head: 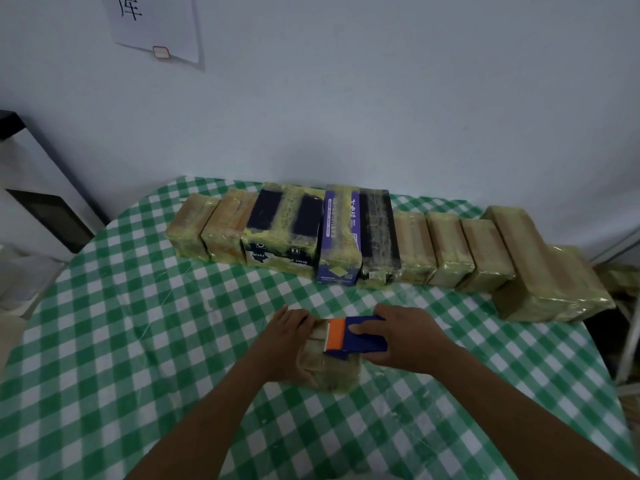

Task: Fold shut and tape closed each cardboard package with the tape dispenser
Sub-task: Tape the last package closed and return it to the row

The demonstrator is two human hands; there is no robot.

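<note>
- Just in front of the row of taped packages (346,237), on the near side of it and slightly left of its middle, our two hands meet over one package (329,375) lying on the green-and-white checked surface (138,306).
- Our left hand (291,336) comes in from the lower left with the forearm angled toward the row. It lies palm down, and its grip is closed over the package's left side with the fingers curled onto the top.
- Our right hand (405,336) comes in from the lower right with the forearm stretched long across the cloth. Its grip is wrapped round the right end of the tape dispenser (360,337), with one finger lying flat along the blue top.
- We see the dispenser resting on top of the package, between the hands. Its long axis runs roughly parallel to the row. Its orange end points at the left hand and almost touches those fingers, while its blue body points back into the right palm.
- We make out the package as tan and glossy with tape. Its long axis seems to run from the row toward us, crossing the dispenser's, though the hands hide much of its outline.
- Well apart from the row, we see a white cabinet (34,202) beyond its left end and a sheet of paper (156,26) on the wall above it.
</note>
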